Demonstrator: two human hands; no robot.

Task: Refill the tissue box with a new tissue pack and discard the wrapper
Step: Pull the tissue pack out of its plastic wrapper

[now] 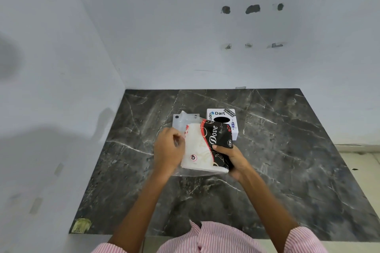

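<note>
A tissue pack (pixel 202 148) in a white, red and black "Dove" wrapper is held above the dark marble counter (pixel 287 150). My right hand (pixel 230 158) grips its black right side. My left hand (pixel 169 148) pinches the clear plastic wrapper (pixel 182 124) at the pack's upper left edge. Behind the pack stands the white tissue box (pixel 223 119), upright, with a dark oval opening on top and "Dart" stickers. A flat white panel (pixel 176 121) lies on the counter to the left of the box, partly hidden by the plastic.
White walls close the counter at the back and the left. The counter's right edge drops to a light floor (pixel 359 156). A yellowish stain (pixel 82 225) marks the front left corner.
</note>
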